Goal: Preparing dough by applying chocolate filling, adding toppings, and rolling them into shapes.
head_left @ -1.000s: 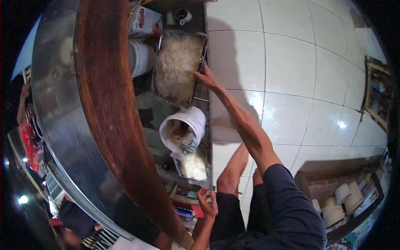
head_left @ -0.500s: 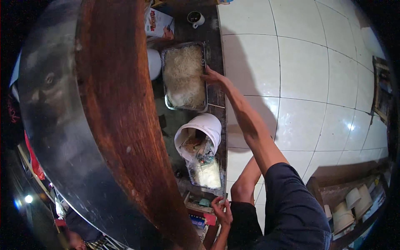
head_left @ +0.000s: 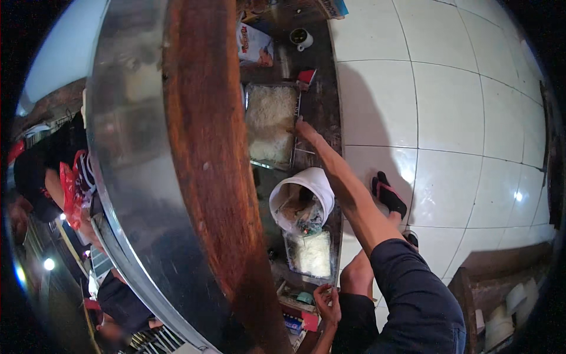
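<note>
My right hand (head_left: 302,127) reaches far forward, fingers on the right rim of a rectangular metal tray (head_left: 293,154) filled with white shredded food. The bare forearm and dark sleeve run back to the lower right. Nearer me, a white bucket (head_left: 321,184) holds scraps and a scoop-like tool. Below it stands a clear container of white food (head_left: 311,255). My left hand (head_left: 328,302) is low at the counter's near edge, fingers apart, beside a teal item and a small red packet (head_left: 309,321); it holds nothing that I can see.
A large metal wok-like bowl with a brown wooden rim (head_left: 200,177) fills the left half. A printed bag (head_left: 254,48) and a small cup (head_left: 300,38) sit at the far end. White floor tiles (head_left: 448,118) lie right; my sandalled foot (head_left: 389,194) stands there. People stand at left.
The view has shifted, so the tray and bucket sit lower and nearer the middle. My right hand stays on the tray's rim. My left hand remains at the counter's near edge.
</note>
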Motion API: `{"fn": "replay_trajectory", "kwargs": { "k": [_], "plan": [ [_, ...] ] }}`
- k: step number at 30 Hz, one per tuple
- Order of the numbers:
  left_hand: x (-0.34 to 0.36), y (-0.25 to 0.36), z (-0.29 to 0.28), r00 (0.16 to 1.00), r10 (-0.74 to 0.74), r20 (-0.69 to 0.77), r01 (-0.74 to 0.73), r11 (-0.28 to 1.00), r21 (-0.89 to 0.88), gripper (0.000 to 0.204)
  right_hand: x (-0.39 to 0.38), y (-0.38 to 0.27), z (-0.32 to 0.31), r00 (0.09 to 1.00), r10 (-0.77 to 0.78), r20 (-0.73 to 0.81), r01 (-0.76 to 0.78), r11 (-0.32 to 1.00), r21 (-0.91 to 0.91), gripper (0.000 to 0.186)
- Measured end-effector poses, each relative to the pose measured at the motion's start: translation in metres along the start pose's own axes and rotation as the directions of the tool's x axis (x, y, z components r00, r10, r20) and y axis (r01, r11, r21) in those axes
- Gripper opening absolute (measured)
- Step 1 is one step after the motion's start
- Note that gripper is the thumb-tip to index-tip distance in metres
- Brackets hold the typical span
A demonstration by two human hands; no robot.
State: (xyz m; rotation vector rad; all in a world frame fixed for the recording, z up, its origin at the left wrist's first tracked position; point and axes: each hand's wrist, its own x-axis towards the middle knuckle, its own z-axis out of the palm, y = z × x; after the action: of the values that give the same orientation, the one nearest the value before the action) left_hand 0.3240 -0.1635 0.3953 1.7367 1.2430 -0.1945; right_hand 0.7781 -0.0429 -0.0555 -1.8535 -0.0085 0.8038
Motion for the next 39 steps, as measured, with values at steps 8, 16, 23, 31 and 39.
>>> {"fn": "replay_trajectory", "kwargs": {
  "k": [8,16,23,31,39],
  "plan": [
    [-0.055,-0.031,-0.036,0.983,0.05,-0.178,-0.012,0.978,0.21,0.036,-0.173,-0.133,0.03,0.941,-0.112,-0.318,0.094,0.993,-0.073,0.029],
    [-0.153,-0.015,-0.009,0.886,0.455,-0.088,-0.456,0.89,0.018,0.034,-0.423,-0.121,-0.262,0.658,-0.654,-0.374,0.441,0.737,-0.512,0.042],
    [-0.28,-0.017,-0.126,0.851,0.426,-0.307,-0.471,0.878,-0.088,0.019,-0.662,-0.281,-0.251,0.884,-0.406,-0.234,0.201,0.779,-0.594,0.027],
    [-0.292,-0.056,-0.267,0.847,0.01,-0.532,-0.369,0.732,-0.573,0.029,-0.795,-0.404,0.0,0.92,0.054,0.389,-0.264,0.819,0.51,0.048],
    [-0.149,-0.05,-0.356,0.856,0.338,-0.391,-0.516,0.592,-0.619,0.052,-0.819,-0.484,0.072,0.931,0.058,0.359,-0.309,0.648,0.696,0.079]
  ]
}}
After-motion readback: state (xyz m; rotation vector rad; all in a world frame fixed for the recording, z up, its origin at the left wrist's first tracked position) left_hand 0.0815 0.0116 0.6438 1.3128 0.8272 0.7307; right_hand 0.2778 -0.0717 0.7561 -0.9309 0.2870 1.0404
